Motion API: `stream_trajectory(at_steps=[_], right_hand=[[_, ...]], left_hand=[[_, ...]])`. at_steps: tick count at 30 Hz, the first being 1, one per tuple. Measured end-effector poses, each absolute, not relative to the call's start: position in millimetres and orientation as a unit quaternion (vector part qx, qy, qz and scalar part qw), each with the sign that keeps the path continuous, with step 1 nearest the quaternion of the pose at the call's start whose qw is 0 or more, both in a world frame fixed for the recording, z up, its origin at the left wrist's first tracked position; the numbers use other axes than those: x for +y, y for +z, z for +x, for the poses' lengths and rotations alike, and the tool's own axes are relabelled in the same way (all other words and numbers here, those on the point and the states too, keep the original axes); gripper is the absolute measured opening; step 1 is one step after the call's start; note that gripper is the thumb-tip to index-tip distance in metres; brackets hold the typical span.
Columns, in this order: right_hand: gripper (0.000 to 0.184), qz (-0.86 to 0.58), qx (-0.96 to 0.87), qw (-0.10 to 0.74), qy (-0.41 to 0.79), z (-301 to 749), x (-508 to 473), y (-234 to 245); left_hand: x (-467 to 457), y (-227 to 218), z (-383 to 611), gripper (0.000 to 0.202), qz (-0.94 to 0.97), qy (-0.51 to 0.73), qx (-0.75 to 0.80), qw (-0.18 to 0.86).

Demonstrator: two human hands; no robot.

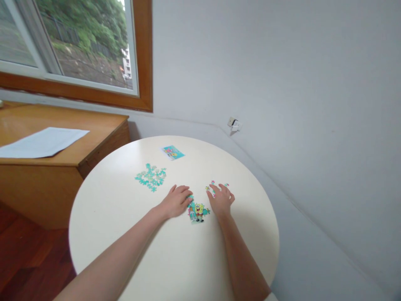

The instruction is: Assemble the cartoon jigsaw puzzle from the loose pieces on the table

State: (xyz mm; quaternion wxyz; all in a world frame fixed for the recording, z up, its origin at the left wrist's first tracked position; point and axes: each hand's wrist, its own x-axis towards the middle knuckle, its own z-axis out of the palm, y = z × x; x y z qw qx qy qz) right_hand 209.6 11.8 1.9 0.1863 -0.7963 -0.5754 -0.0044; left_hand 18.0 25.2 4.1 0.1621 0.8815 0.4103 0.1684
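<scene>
The joined puzzle (199,211) lies below the middle of the frame. My friend's left hand (178,201) touches it; pushing hard could split it. The right hand (221,201) curls over loose pieces (207,188). I can't tell if either pinches any.

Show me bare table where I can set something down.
The white table is bare between the forearms, nearer than the joined puzzle section; left of the teal pile; and right of the right hand. Crowded: by the left hand, that section and the scattered pieces.
</scene>
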Motion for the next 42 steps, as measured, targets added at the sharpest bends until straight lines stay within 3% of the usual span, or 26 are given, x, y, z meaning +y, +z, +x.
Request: stream_trajectory(at_steps=[42], right_hand=[[0.01,-0.721,-0.636,0.269,0.055,212,22,-6]], left_hand=[[25,2,18,0.03,0.878,0.173,0.418,0.158]])
